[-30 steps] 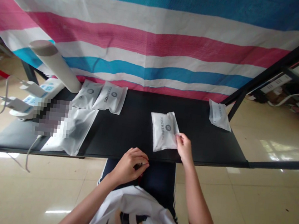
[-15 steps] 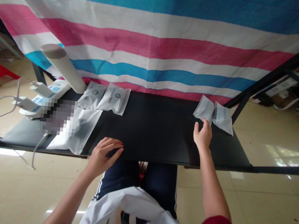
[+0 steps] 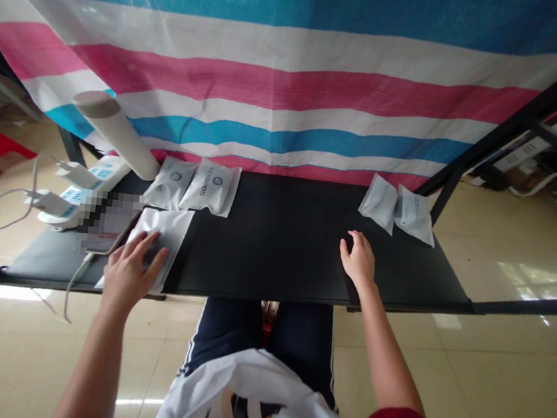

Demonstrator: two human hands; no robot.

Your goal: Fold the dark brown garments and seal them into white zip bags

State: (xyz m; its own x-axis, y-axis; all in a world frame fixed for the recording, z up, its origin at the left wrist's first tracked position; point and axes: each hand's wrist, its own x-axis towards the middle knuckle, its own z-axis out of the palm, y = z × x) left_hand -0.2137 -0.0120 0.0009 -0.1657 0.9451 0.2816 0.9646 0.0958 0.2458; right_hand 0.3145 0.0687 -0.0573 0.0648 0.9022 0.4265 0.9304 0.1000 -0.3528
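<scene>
My left hand rests with spread fingers on a large frosted plastic bag at the table's left front. My fingers hide part of that bag. Over the black tabletop, right of the middle, my right hand is open and holds nothing. Beyond it lie two small frosted pouches side by side, one pouch on the left and another pouch on the right. At the back left, a printed pouch lies beside a similar pouch.
A white bottle with a grey lid leans at the back left. Next to it are a power strip with chargers and a phone-like device, partly blurred, with a cable. A striped sheet hangs behind the table.
My left hand has moved left from the table's front edge onto the large bag. My right hand has drawn back toward me and left, away from the two right pouches.
</scene>
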